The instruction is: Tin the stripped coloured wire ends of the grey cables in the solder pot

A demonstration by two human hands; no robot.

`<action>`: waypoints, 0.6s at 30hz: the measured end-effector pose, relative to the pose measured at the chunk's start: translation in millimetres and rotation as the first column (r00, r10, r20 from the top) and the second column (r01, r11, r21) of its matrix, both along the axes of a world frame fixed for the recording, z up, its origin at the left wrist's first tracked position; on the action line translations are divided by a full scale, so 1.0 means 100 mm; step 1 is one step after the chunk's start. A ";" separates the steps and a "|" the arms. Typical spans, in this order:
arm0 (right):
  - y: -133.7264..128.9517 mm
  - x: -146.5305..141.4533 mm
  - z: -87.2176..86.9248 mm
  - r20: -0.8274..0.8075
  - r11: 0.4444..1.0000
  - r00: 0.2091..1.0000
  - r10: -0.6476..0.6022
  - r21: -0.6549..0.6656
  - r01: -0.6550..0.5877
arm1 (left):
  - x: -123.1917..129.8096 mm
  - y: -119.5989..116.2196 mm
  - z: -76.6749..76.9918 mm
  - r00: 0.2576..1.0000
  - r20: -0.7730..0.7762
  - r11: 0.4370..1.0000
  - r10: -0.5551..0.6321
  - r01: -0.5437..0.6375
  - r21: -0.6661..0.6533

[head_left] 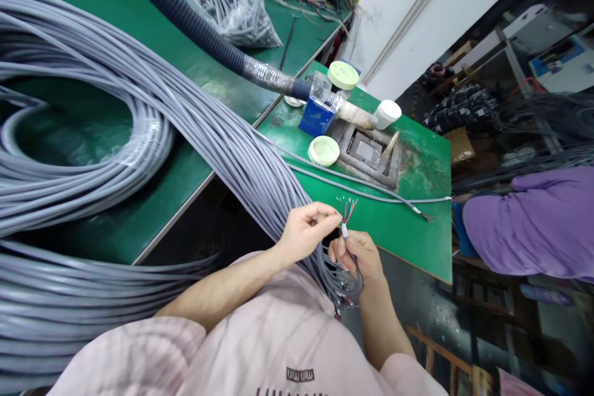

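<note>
My right hand [364, 253] is closed round a grey cable [357, 281] just below its stripped end, which points up. A white sleeve [344, 230] sits where the jacket stops. From it fan several thin coloured wires [348, 210], red and dark ones among them, with pale tips. My left hand [309, 229] pinches with thumb and forefinger at the side of these wires, close to the sleeve; which strand it holds is too small to tell. Behind both hands runs a thick bundle of grey cables [241, 154], its stripped ends hanging below my right hand.
A soldering pot [366, 150] stands on the green table [422, 241] beside pale green tubs [323, 151] and a white jar [388, 114]. A black hose [195, 18] reaches over it. Two loose cables [371, 193] lie in front. Someone in purple [533, 223] is at right.
</note>
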State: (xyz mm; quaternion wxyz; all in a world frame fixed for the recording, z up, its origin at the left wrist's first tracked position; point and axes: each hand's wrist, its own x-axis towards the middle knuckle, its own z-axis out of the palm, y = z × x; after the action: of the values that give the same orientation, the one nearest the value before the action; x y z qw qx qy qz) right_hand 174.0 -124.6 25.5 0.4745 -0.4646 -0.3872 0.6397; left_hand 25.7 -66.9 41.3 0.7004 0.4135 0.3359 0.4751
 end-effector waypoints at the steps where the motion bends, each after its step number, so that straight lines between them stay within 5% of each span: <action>1: 0.00 0.00 0.01 0.000 1.000 1.000 0.010 0.000 -0.010 | -0.01 -0.02 0.01 0.999 -0.032 0.997 -0.018 0.020 0.078; 4: 0.01 0.00 0.02 0.022 1.000 0.999 0.024 -0.020 -0.023 | -0.03 -0.07 0.02 0.995 -0.072 0.977 -0.073 0.086 0.196; 10: 0.00 -0.03 0.02 0.002 0.999 1.000 -0.027 -0.028 0.027 | -0.01 0.04 0.00 0.999 0.031 0.997 0.021 -0.019 -0.076; 18: 0.03 -0.05 0.01 0.019 0.999 1.000 0.020 -0.029 -0.020 | 0.02 0.18 -0.06 0.985 0.161 0.978 -0.068 0.098 -0.185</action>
State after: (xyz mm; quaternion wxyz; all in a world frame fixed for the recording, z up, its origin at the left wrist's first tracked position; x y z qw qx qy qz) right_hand 168.7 -121.4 26.7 0.4575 -0.4737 -0.3869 0.6455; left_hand 27.6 -49.2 35.0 0.7800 0.3199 0.3075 0.4413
